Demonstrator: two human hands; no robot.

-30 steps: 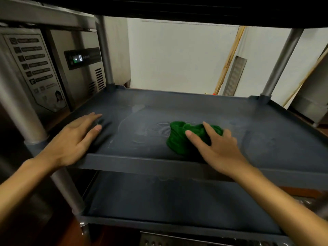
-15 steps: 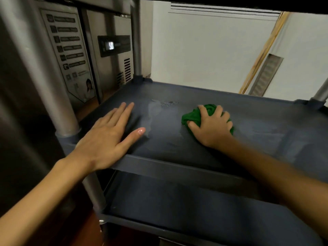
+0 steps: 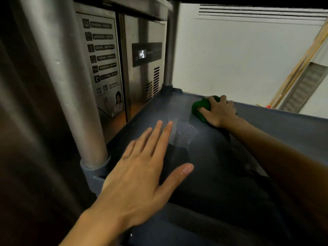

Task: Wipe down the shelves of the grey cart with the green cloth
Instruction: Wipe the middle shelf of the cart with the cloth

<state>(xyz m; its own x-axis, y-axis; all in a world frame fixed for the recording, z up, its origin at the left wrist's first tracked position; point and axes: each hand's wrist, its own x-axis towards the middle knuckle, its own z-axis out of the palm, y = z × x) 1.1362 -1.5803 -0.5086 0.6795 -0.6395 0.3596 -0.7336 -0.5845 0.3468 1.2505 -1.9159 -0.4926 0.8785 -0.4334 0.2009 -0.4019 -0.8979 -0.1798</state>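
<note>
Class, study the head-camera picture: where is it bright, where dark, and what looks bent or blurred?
Head view: the white wall is brightest; the near part of the grey shelf lies in deep shadow; the steel post bows with wide-angle distortion; the left hand is sharp, the green cloth under the right hand slightly soft.

The single head-worn view sits low inside the grey cart (image 3: 95,168), just under the upper shelf's dark underside (image 3: 248,0), which cuts across the top edge. It looks forward and down along the shelf (image 3: 221,166) toward the far white wall (image 3: 239,59). The camera is close in at the near left corner. The near left post (image 3: 71,86) looms at the left and the far left post (image 3: 170,50) stands beyond. The left hand (image 3: 140,174) fills the near foreground, and the right hand (image 3: 219,112), on the green cloth (image 3: 197,107), lies farther in.
</note>
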